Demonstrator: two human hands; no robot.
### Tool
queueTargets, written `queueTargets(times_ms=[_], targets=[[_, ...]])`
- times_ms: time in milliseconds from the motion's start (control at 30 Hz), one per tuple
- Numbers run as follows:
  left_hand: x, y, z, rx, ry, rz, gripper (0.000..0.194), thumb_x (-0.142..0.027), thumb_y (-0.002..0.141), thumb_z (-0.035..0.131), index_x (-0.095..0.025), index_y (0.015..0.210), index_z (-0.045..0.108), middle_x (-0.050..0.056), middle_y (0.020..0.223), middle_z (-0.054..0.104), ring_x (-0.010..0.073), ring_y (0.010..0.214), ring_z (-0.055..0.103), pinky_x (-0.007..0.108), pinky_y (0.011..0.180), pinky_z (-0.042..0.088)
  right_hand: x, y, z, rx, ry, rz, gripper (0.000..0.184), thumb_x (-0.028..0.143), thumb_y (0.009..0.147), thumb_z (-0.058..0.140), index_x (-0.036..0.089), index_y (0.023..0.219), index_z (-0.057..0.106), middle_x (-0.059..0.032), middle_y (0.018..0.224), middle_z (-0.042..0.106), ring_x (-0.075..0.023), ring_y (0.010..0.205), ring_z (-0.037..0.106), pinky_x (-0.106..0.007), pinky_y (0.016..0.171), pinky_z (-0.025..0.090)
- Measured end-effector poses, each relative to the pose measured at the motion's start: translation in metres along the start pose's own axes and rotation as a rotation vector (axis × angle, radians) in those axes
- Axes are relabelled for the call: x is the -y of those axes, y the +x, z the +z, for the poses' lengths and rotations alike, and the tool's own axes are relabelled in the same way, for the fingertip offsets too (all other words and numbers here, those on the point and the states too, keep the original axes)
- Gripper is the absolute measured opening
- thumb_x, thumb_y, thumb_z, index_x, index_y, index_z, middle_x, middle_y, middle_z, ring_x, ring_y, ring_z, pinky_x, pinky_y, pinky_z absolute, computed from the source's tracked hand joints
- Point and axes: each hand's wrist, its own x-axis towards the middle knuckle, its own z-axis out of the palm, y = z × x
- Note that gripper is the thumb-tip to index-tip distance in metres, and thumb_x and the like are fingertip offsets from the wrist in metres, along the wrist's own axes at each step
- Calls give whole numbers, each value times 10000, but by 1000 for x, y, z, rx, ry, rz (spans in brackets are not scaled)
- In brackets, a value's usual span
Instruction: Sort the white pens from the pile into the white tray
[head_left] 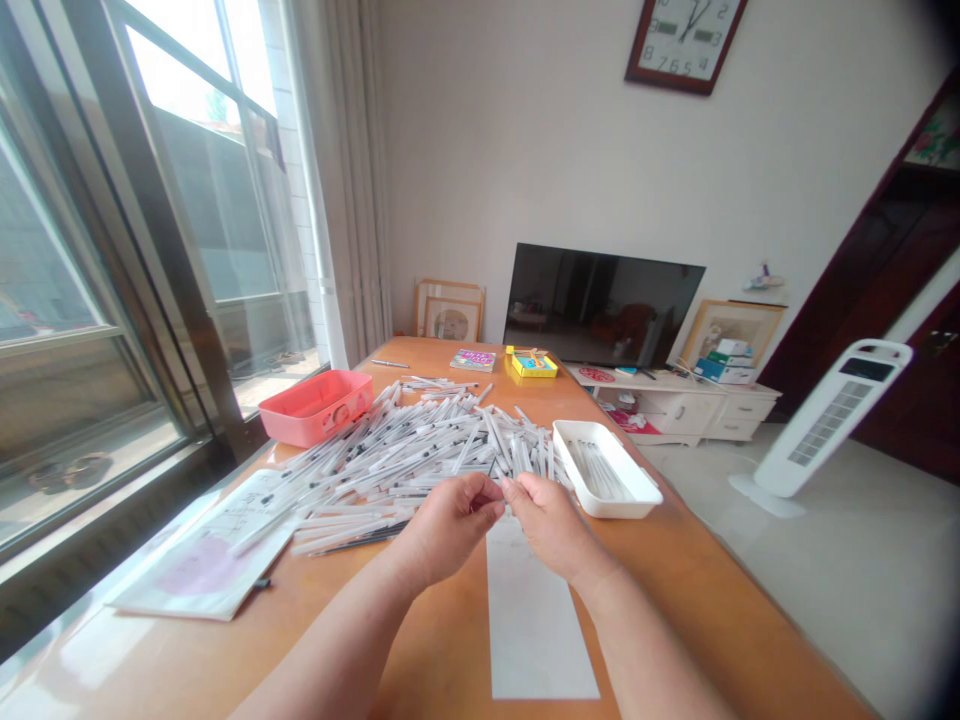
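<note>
My left hand (454, 525) and my right hand (551, 520) meet at the fingertips above the top end of a white paper strip (536, 630). Both are closed in a pinch, and whatever is between the fingers is too small or hidden to make out. Just beyond them spreads a large loose pile of pens (405, 440), mostly pale barrels with some black tips. To the right of my right hand stands a white tray (645, 497) holding several thin pen-like sticks. Some dark sticks (360, 540) lie beside my left hand.
A pink basket (307, 425) stands left of the pile, and a booklet (202, 560) lies near the left edge with a small black cap (262, 583) by it. Farther back are a yellow box (534, 368), a colourful booklet (472, 361) and a lone pen (391, 364).
</note>
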Motion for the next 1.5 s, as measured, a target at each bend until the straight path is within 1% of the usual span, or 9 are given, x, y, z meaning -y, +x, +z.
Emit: queueTargets(times_ms=[200, 433, 567, 767, 900, 1067, 1167, 1267, 1500], targets=[[0, -4, -8, 83, 60, -125, 453, -535, 941, 431, -168, 833, 675, 54, 804, 684, 179, 746, 575, 296, 709, 422, -5, 1, -8, -98, 3, -45, 430, 526, 918, 456, 226, 639, 325, 51, 577, 346, -124, 570, 327, -243, 525, 270], [0, -2, -6, 40, 171, -44, 254, -406, 883, 548, -181, 827, 652, 7, 728, 633, 146, 685, 512, 263, 634, 375, -7, 3, -4, -75, 57, 14, 420, 511, 928, 445, 231, 658, 289, 58, 598, 285, -123, 585, 317, -241, 523, 259], [2, -3, -1, 3, 230, -20, 196, -377, 855, 581, -190, 858, 643, 2, 733, 621, 147, 678, 508, 257, 612, 361, -8, 3, -1, -88, 23, 17, 420, 507, 924, 454, 231, 650, 296, 59, 584, 311, -125, 584, 328, -241, 529, 265], [-5, -7, -9, 120, 131, -65, 413, -498, 943, 428, -182, 831, 669, 37, 792, 666, 170, 732, 551, 286, 697, 404, -9, 3, -7, -164, 3, -26, 435, 531, 923, 454, 229, 643, 314, 62, 577, 330, -120, 562, 310, -242, 532, 278], [-3, -8, -10, 163, 132, -113, 363, -470, 933, 457, -191, 857, 676, 33, 812, 687, 176, 741, 563, 289, 693, 397, -10, 3, -7, -185, 28, -34, 439, 533, 917, 462, 231, 641, 303, 62, 579, 327, -121, 561, 305, -241, 528, 284], [-3, -7, -1, 50, 231, -53, 209, -381, 873, 549, -200, 827, 645, 15, 744, 646, 161, 677, 530, 269, 618, 348, -13, 5, -5, -181, 67, 6, 442, 540, 903, 475, 235, 629, 308, 62, 565, 331, -123, 556, 315, -244, 523, 294], [-9, -6, 2, -59, 421, 37, 106, -298, 821, 601, -211, 760, 606, 13, 716, 619, 171, 696, 527, 277, 647, 330, -15, 6, -3, -175, 85, 44, 436, 537, 905, 471, 236, 631, 315, 64, 559, 334, -123, 547, 324, -244, 519, 297], [-12, -5, 3, -90, 466, 54, 77, -288, 802, 627, -220, 773, 604, 21, 738, 622, 182, 717, 538, 280, 662, 335, -17, 6, -3, -190, 84, 51, 428, 531, 914, 461, 236, 638, 320, 63, 566, 331, -125, 549, 322, -247, 520, 296], [-1, -6, -1, 55, 206, -44, 405, -492, 947, 412, -197, 799, 647, 44, 749, 665, 181, 695, 563, 284, 647, 376, -13, 5, -5, -239, 57, 20, 426, 515, 915, 471, 234, 628, 329, 58, 574, 342, -128, 566, 318, -252, 537, 302]])
